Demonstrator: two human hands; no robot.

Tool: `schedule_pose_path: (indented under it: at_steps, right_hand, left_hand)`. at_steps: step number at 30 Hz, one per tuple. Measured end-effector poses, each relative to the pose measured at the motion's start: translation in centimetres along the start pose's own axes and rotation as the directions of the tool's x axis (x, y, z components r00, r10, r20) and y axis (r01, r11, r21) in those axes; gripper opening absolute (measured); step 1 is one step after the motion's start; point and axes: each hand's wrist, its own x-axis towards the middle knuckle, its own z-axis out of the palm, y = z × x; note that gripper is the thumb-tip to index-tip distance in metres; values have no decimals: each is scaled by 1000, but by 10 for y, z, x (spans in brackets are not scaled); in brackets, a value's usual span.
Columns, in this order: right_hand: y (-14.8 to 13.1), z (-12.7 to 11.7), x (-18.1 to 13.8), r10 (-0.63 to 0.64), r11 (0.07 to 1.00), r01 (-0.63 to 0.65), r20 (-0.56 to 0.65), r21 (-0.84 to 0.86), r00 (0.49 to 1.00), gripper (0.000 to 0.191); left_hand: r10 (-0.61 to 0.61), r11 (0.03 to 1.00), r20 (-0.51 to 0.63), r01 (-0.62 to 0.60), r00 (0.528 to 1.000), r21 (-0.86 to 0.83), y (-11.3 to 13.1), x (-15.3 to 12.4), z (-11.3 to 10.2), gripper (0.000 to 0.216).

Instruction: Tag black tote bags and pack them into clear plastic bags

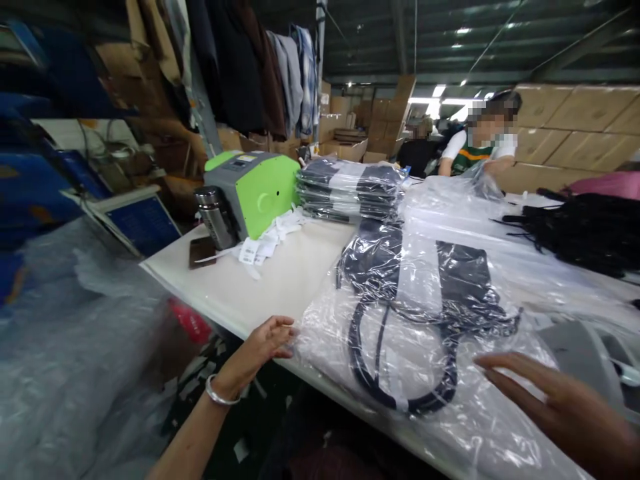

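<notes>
In front of me a clear plastic bag (320,333) lies flat on the table, with a folded black item (463,273) inside. A white band crosses that item, and a dark looped strap (357,353) curves toward me. My left hand (265,347) is at the bag's left edge by the table rim, fingers loosely bent and apart; whether they touch the plastic I cannot tell. My right hand (560,400), slightly blurred, hovers over the bag's right side with fingers stretched out and nothing seen in them.
Behind the bag stands a stack of bagged dark items (350,187). A green and grey machine (265,193), a steel flask (215,217) and white labels (255,250) are at left. Black straps (580,230) lie at right. A co-worker (480,143) is across the table.
</notes>
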Motion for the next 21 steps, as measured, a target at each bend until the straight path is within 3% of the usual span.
schedule_pose_path:
  at_steps: [1, 2, 4, 6, 9, 13, 17, 19, 21]
  right_hand:
    - [-15, 27, 15, -162, 960, 177, 83, -218, 983, 24]
    - [-30, 58, 31, -299, 887, 346, 192, -306, 935, 25]
    - [-52, 123, 62, -498, 755, 580, 308, -307, 811, 34]
    - [-60, 182, 86, -563, 662, 679, 388, -316, 730, 44]
    - [-54, 241, 102, -533, 555, 732, 506, -395, 678, 52]
    - [-38, 265, 102, -475, 398, 752, 583, -526, 659, 57]
    - [-36, 266, 101, -460, 344, 755, 602, -558, 653, 60]
    - [-37, 267, 101, -451, 330, 755, 607, -567, 654, 61]
    - [-37, 268, 102, -439, 320, 749, 611, -580, 659, 61]
  left_hand:
    - [2, 1000, -24, -3, 1000, -19, -4, -2, 0, 51]
    - [4, 999, -61, -7, 998, -38, -8, -2, 1, 53]
    - [22, 999, -152, -29, 988, -38, -14, 0, 4, 54]
    - [63, 998, -220, -64, 973, 1, -17, 4, 7, 51]
    - [133, 990, -288, -115, 948, 77, -19, 8, 5, 39]
    - [150, 982, -354, -99, 923, 158, -24, 9, -6, 29]
    - [76, 959, -271, 5, 960, 284, -23, 7, -12, 43]
    - [176, 863, -184, -61, 967, 502, -19, 7, -11, 41]
    - [298, 688, -104, -138, 949, 712, -15, 7, -8, 31]
